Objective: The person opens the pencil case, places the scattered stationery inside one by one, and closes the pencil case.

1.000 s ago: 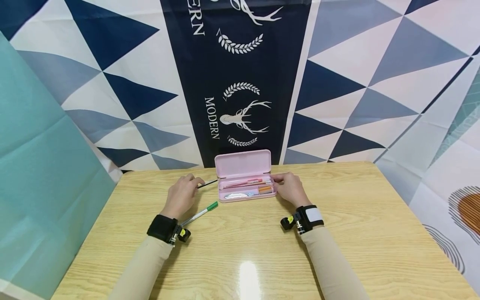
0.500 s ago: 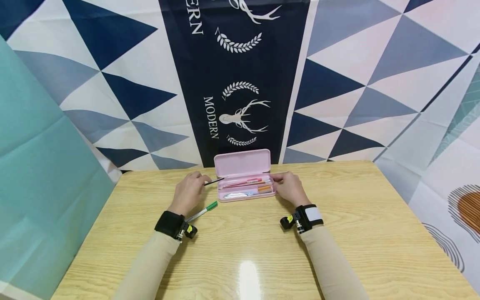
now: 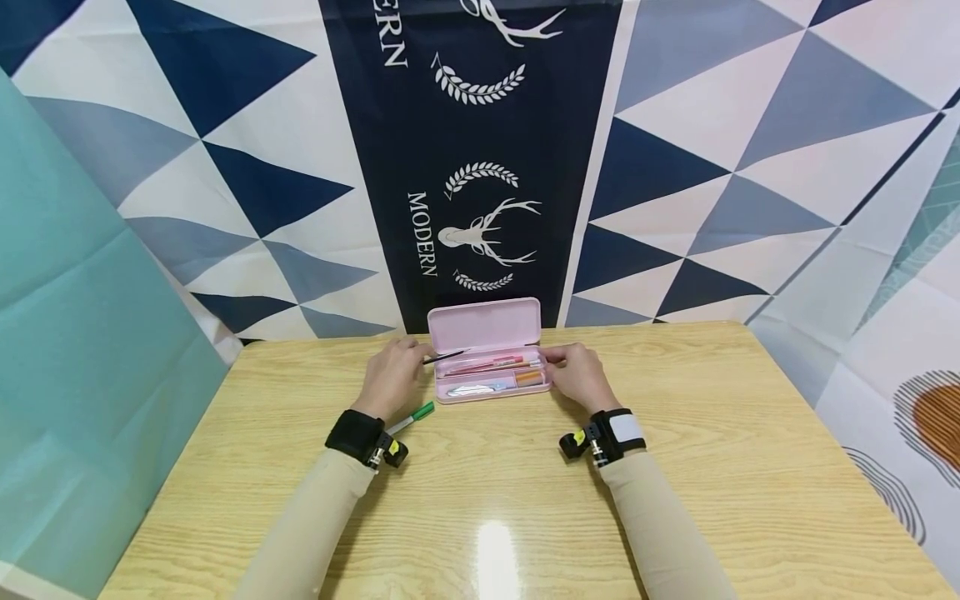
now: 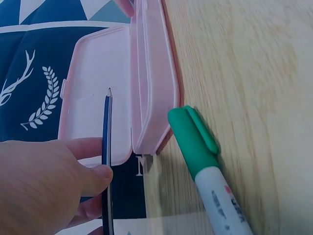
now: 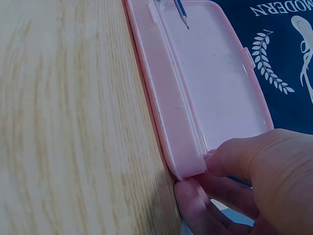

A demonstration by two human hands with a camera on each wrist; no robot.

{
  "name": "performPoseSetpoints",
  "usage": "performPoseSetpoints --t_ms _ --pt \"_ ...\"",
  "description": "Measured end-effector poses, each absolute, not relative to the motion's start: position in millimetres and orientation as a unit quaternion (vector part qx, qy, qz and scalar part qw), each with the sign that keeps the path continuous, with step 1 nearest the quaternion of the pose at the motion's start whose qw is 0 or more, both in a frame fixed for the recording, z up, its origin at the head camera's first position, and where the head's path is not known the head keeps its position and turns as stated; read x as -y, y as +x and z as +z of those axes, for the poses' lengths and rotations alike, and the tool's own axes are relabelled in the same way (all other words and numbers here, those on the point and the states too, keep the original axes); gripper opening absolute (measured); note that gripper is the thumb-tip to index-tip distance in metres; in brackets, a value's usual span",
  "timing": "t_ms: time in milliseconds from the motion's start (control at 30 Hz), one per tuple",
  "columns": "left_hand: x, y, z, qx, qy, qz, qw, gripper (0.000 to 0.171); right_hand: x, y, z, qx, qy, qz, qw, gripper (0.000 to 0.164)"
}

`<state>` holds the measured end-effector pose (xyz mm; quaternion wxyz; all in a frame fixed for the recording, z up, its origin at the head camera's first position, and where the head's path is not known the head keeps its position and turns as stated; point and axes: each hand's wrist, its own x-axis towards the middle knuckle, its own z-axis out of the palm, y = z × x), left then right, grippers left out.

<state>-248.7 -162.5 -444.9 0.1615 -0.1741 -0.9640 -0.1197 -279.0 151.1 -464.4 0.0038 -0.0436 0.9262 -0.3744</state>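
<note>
A pink pencil case stands with its lid up at the back of the table. My left hand, at the case's left end, pinches a dark blue pencil between thumb and fingers. Its sharpened tip points over the case, in front of the raised lid in the left wrist view. At the opposite end, my right hand grips the case's end wall, thumb at the rim and a finger low on the outside. Inside the case lie red pencils, an orange-ended item and a pale blue and white item.
A green-capped white marker lies on the wooden table just left of the case, partly under my left wrist in the head view. Behind the case hangs a patterned cloth; a teal sheet borders the left side.
My left hand has moved right and slightly away from me, carrying the pencil from beside the case to over its left part. The right hand has stayed at the case's right end.
</note>
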Motion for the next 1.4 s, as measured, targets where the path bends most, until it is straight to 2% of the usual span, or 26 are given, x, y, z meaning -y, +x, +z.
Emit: performPoseSetpoints --t_ms 767,1067,1400 --pt "129 -261 -444 0.966 -0.186 -0.119 0.134 0.028 -152 -281 -467 -0.927 -0.043 -0.372 0.006 0.031" --pt "114 -265 -449 0.961 -0.2 -0.104 0.158 0.029 -152 -281 -467 -0.926 -0.045 -0.376 0.006 0.031" --pt "100 -268 -452 0.963 -0.204 -0.094 0.149 0.032 -152 -281 -467 -0.926 -0.044 -0.374 0.003 0.031"
